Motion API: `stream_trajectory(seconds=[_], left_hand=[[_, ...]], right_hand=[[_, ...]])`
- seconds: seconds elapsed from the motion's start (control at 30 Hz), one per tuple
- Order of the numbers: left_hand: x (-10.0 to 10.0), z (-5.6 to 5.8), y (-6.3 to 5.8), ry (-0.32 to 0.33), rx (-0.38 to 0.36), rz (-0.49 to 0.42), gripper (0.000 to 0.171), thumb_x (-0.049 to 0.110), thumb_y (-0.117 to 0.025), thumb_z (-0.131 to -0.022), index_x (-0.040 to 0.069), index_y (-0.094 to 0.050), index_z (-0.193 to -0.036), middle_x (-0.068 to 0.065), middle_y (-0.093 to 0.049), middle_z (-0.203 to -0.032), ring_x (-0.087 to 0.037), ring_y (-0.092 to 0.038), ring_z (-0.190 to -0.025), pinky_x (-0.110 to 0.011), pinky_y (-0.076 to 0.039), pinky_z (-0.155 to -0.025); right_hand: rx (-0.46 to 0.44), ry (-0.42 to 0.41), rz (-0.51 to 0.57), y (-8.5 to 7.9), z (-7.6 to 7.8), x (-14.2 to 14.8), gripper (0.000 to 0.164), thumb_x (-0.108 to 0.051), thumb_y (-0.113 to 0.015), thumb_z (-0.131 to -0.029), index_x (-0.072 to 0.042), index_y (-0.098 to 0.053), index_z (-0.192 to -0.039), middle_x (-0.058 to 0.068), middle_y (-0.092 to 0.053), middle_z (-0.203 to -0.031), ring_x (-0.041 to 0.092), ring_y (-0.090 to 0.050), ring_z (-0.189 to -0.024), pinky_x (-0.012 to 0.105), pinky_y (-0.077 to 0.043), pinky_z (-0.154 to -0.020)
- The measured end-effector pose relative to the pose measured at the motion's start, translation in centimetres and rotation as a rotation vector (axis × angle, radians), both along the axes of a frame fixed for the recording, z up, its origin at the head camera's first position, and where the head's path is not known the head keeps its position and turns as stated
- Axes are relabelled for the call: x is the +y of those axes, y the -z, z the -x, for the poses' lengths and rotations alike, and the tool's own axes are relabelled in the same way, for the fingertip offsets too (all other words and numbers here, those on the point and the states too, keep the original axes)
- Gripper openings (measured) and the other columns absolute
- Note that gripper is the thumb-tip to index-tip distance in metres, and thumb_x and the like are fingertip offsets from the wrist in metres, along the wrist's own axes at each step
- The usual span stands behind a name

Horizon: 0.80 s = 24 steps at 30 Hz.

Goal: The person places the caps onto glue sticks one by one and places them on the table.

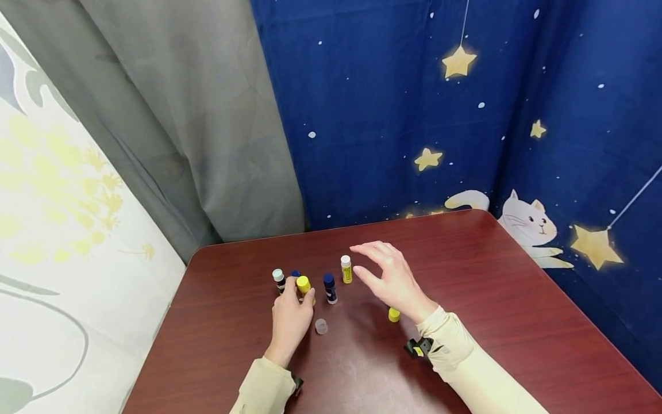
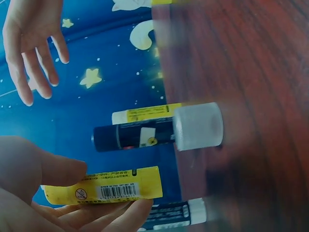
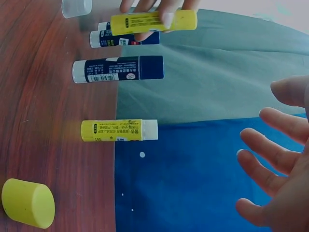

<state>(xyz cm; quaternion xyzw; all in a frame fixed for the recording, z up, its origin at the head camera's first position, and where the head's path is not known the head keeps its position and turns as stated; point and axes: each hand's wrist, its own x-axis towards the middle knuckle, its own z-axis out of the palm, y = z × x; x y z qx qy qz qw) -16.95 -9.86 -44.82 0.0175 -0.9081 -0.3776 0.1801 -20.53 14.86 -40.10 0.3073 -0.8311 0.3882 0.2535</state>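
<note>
My left hand (image 1: 292, 319) grips a yellow glue stick (image 2: 120, 187) with a yellow cap, its base apparently lifted off the table. Over the table, my right hand (image 1: 395, 282) hovers with fingers spread, holding nothing. Nearest to it stands a yellow glue stick with a white top (image 1: 346, 270). A dark blue glue stick (image 1: 330, 289) stands upright between the hands. Beside the left hand are a dark stick with a pale top (image 1: 279, 278) and another blue-capped stick (image 1: 295, 273), partly hidden by the hand. A loose yellow cap (image 3: 28, 203) lies below the right hand.
A translucent cap (image 1: 321, 326) sits on the reddish-brown table (image 1: 217, 333), close to the left hand. Behind the table hang a grey curtain (image 1: 207, 115) and a blue curtain (image 1: 362, 115) with stars. A patterned white curtain (image 1: 67, 230) borders the left side.
</note>
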Motion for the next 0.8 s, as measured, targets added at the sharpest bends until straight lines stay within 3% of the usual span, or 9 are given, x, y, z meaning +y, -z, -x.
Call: stream_trajectory(seconds=[0.27, 0.8], left_hand=[[0.5, 0.6, 1.1, 0.023, 0.002, 0.027, 0.03, 0.022, -0.074, -0.092, 0.01, -0.058, -0.114, -0.004, -0.068, -0.09, -0.025, -0.065, -0.076, -0.046, -0.049, -0.069], [0.8, 1.3, 1.7, 0.051, -0.053, -0.01, 0.029, 0.022, -0.072, -0.094, 0.011, -0.058, -0.117, -0.004, -0.071, -0.093, -0.025, -0.066, -0.079, -0.047, -0.05, -0.074]], right_hand=[[0.003, 0.008, -0.004, 0.1, 0.0, 0.1, 0.039, -0.029, -0.072, -0.093, -0.024, -0.066, -0.132, -0.006, -0.064, -0.125, 0.017, -0.056, -0.116, 0.042, -0.045, -0.097], [-0.009, 0.034, -0.019, 0.2, 0.1, 0.5, 0.04, -0.028, -0.074, -0.092, -0.021, -0.067, -0.131, -0.002, -0.065, -0.124, 0.019, -0.057, -0.114, 0.042, -0.045, -0.095]])
